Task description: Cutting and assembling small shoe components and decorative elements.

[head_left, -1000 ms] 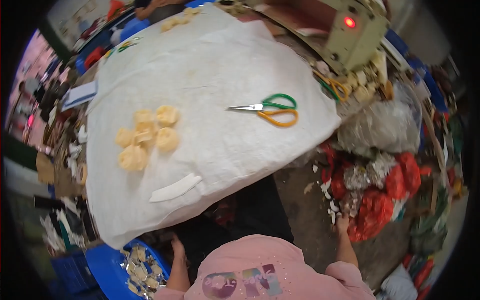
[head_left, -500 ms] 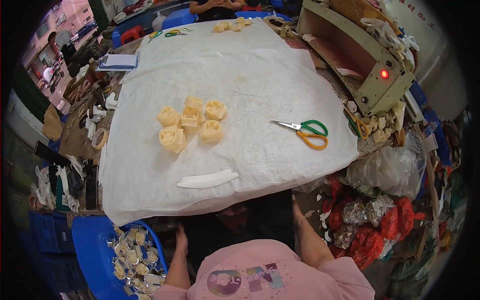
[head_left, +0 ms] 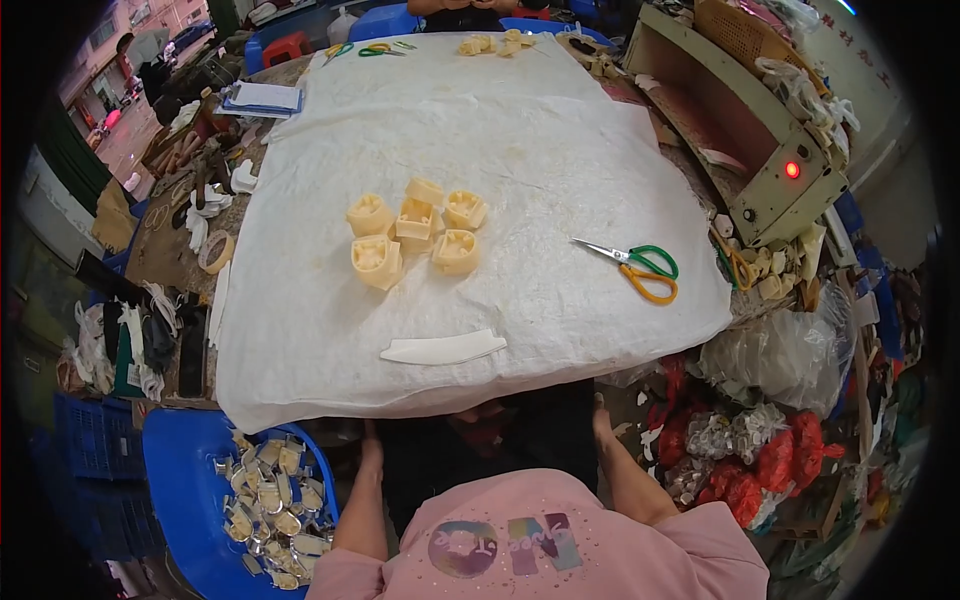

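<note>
Cream pieces [head_left: 413,229] — 6 on white cloth [head_left: 560,150], scissors [head_left: 634,262] to the right.

Workshop with scissors [head_left: 628,260] and machine [head_left: 765,205]

The sheet [head_left: 560,150] looks like dull, wrinkly cloth. Toward eleven o'clock, the blocks [head_left: 414,226] look smooth and dull, like plastic. At three, the scissors [head_left: 622,257] have shiny metal blades and smooth plastic-looking handles. At eight, the tub [head_left: 180,515] is smooth plastic; its bits [head_left: 285,505] shine like metal. The bag [head_left: 785,362], near four, is crinkly, glossy plastic.
</note>
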The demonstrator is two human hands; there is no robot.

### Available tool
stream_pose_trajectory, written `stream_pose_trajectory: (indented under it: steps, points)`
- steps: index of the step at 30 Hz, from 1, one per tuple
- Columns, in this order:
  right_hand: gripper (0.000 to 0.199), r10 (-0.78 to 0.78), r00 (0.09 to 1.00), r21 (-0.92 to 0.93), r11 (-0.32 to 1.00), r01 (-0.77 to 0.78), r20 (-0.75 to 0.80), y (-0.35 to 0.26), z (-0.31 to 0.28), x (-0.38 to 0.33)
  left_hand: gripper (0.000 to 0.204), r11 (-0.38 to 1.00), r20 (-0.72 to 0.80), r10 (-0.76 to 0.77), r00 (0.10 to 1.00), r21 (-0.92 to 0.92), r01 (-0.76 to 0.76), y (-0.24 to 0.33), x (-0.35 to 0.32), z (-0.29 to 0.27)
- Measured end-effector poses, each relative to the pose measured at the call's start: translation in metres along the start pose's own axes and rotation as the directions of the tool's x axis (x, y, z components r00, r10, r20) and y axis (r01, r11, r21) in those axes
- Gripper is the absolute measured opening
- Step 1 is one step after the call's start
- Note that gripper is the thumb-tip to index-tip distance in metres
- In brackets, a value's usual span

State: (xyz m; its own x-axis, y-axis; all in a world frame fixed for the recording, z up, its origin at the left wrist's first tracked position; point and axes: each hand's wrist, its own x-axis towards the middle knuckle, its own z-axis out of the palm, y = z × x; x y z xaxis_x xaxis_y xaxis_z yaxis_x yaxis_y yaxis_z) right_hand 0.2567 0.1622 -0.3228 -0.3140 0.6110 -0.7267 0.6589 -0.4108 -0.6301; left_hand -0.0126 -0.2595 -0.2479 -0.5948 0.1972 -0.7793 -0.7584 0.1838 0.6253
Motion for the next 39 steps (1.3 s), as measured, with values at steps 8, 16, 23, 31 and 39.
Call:
stream_pose_trajectory:
  steps: [8,16,23,31,39]
  points:
    - [0.079,-0.045,0.993,-0.238,0.971,0.019,-0.106,-0.056,0.017,-0.080,0.074,0.920,-0.156,0.217,0.964,0.364,-0.149,0.000,-0.034,0.021]
    - [0.076,-0.152,0.983,-0.353,0.930,0.105,-0.107,-0.061,0.024,-0.115,0.074,0.748,-0.215,0.378,0.901,0.644,-0.160,-0.019,-0.046,0.020]
    - [0.068,-0.318,0.943,-0.591,0.781,0.200,-0.101,-0.086,0.047,-0.164,0.077,0.640,-0.177,0.411,0.894,0.754,-0.144,0.002,-0.083,0.043]
    - [0.067,-0.416,0.893,-0.806,0.461,0.371,0.173,-0.108,0.055,-0.227,0.090,0.401,-0.068,0.441,0.895,0.907,-0.129,0.009,-0.135,0.068]
    - [0.044,-0.628,0.532,-0.197,0.523,0.829,0.569,-0.205,0.060,-0.265,0.058,0.572,0.169,0.602,0.780,0.591,-0.569,0.056,-0.169,0.055]
